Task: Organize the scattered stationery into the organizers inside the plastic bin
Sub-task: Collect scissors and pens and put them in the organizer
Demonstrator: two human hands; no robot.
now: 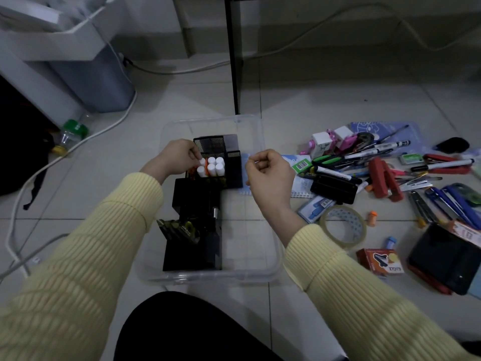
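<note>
A clear plastic bin [270, 267] sits on the tiled floor in front of me. Inside it stand a black mesh organizer [221, 145] and black box organizers [194, 201]. Several white-capped glue sticks [214, 166] stand upright in a mesh compartment. My left hand [177, 156] pinches the leftmost glue stick at its cap. My right hand [270, 175] hovers over the bin's right side with fingers curled; nothing shows in it. Scattered stationery [385, 165] lies on the floor to the right: pens, markers, red staplers, scissors.
A tape roll [343, 226], a staple box [381, 261] and a black wallet-like case [442, 259] lie near the bin's right. A black table leg [233, 61] stands behind the bin. White cables [65, 149] and a green-capped bottle [74, 131] lie to the left.
</note>
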